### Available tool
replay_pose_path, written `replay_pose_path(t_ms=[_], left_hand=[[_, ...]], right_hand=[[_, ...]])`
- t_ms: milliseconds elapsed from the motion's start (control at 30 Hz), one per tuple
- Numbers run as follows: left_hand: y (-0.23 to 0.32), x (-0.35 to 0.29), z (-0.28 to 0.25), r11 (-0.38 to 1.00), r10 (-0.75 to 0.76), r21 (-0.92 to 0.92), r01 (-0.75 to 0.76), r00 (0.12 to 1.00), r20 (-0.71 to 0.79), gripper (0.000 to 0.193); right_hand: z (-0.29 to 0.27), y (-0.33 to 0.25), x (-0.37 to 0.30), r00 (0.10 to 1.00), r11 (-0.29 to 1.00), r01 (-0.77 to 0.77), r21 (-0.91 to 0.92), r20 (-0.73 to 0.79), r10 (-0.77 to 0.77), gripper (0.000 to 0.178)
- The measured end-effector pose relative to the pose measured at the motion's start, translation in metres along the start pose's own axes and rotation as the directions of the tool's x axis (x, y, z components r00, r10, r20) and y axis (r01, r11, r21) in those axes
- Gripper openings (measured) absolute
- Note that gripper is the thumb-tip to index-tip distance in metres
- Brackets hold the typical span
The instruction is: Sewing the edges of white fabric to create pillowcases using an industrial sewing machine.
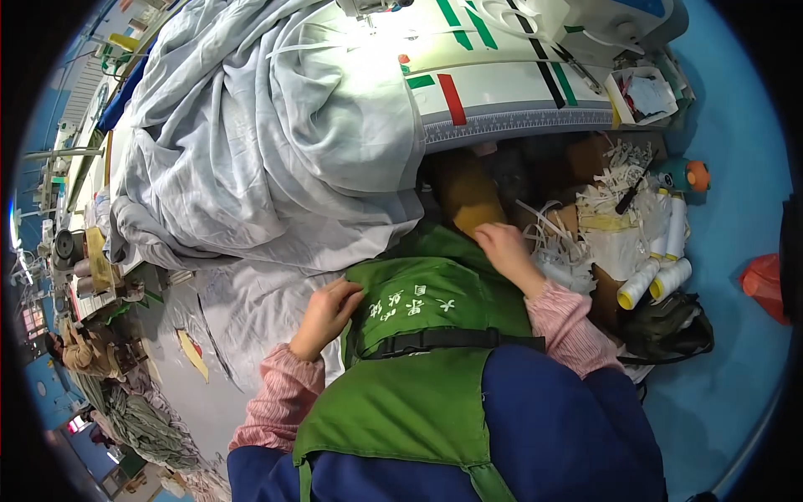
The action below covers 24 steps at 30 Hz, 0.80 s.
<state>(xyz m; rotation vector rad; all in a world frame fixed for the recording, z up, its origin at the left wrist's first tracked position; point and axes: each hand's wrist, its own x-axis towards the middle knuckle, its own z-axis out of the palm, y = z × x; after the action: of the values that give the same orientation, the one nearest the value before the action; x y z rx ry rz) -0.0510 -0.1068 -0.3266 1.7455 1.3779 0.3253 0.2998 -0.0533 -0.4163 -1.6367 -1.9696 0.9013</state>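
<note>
A green apron (pixel 443 289) with white printing lies over my lap, strapped with a black buckled belt (pixel 427 341). My left hand (pixel 329 311) is closed at the apron's left edge, its curled fingertips on the cloth. At the far right edge of the apron my right hand (pixel 508 253) is also closed, fingers bent down onto the fabric beside my mustard-coloured trouser leg (pixel 470 197). Just beyond my left hand, a large heap of pale grey cloth (pixel 268 151) covers the left of the sewing table and hangs toward my lap.
The white sewing table (pixel 493 79) carries a ruler strip (pixel 519 121) along its front edge, coloured tape and a small box of scraps (pixel 646 94). Below right are white thread cones (pixel 642 284), cloth scraps (pixel 623 188) and a dark bag (pixel 673 328). A red bag (pixel 763 284) lies on the blue floor.
</note>
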Motion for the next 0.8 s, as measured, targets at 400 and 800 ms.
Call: replay_pose_path(t_ms=[400,800], left_hand=[[-0.034,0.121,0.044,0.729,-0.021,0.677,0.104,0.991,-0.130,0.069],[-0.090,0.147,0.026,0.983,-0.093,-0.162,0.083,0.994,-0.055,0.066]], right_hand=[[0.080,-0.009,0.044,0.478,0.723,-0.679,0.125,0.823,0.307,0.049],[-0.088,0.094,0.061,0.821,0.957,0.031,0.288,-0.554,0.140,0.011]])
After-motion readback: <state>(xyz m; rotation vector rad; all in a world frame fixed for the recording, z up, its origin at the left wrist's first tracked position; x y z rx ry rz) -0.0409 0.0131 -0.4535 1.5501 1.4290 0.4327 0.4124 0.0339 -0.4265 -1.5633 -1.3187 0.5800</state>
